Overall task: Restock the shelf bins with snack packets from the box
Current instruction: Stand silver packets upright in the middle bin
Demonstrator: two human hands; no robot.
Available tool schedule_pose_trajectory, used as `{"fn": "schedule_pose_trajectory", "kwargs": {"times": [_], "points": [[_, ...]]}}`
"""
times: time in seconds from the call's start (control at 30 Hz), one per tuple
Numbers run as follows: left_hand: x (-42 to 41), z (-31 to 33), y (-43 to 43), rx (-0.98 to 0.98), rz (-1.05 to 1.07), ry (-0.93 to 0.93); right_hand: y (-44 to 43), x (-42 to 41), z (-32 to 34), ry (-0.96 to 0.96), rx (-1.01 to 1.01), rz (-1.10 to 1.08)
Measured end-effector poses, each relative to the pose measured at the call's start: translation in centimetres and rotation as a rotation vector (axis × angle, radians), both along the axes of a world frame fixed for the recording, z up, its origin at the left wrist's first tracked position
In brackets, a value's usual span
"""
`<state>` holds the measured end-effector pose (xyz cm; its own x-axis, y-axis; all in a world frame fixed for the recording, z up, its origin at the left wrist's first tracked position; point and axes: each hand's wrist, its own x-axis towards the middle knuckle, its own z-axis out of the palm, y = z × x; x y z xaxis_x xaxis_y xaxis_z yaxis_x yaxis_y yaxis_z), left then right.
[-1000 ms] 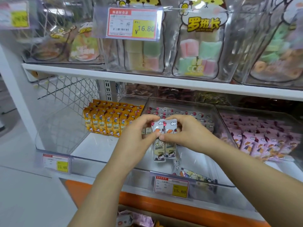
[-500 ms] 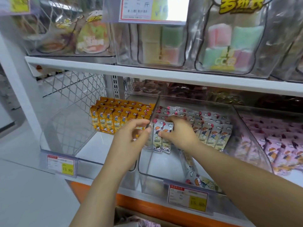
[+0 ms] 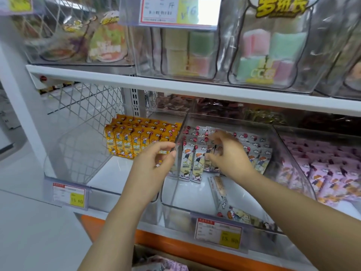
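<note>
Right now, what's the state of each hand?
Left hand: open, fingers loosely curled, holding nothing.
Right hand: on the grey packets in the clear bin; blurred, grip cannot be told.

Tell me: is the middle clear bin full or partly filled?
Partly filled. In the middle clear bin, silver packets stand only at the back; the front floor is mostly bare.

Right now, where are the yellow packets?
In the head view, left of centre: the yellow packets stand at the back of the left bin, beside the silver packets.
</note>
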<state>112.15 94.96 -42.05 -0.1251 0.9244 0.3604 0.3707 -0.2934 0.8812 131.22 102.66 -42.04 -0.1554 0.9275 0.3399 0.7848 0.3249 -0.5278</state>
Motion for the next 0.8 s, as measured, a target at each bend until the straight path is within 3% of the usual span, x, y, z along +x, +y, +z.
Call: {"fn": "schedule_pose_trajectory", "kwargs": {"times": [0.1, 0.23, 0.33, 0.47, 0.57, 0.63, 0.67, 0.8], "points": [[0.2, 0.1, -0.1, 0.005, -0.003, -0.004, -0.7, 0.8, 0.0, -0.049, -0.105, 0.009], [0.3, 0.2, -0.3, 0.004, 0.017, 0.023, -2.3, 1.3, -1.0, -0.346, -0.477, 0.017], [0.3, 0.1, -0.3, 0.005, 0.032, 0.043, -2.7, 1.3, -1.5, -0.381, -0.532, 0.030], [0.3, 0.4, -0.3, 0.027, 0.080, 0.195, -2.8, 2.0, 0.5, -0.156, -0.523, 0.101], [0.7, 1.5, -0.5, 0.183, 0.127, 0.367, -3.5, 2.9, 2.6, 0.288, -0.570, 0.218], [1.6, 2.6, -0.8, 0.228, 0.056, 0.359, -4.1, 3.5, 3.8, 0.615, -0.723, 0.349], [2.1, 3.0, -1.1, 0.211, 0.004, 0.341, -4.4, 3.7, 4.4, 0.689, -0.788, 0.394], [3.8, 3.8, -1.8, 0.035, -0.190, 0.151, -5.9, 4.0, 5.6, 0.761, -0.921, 0.551]]}}
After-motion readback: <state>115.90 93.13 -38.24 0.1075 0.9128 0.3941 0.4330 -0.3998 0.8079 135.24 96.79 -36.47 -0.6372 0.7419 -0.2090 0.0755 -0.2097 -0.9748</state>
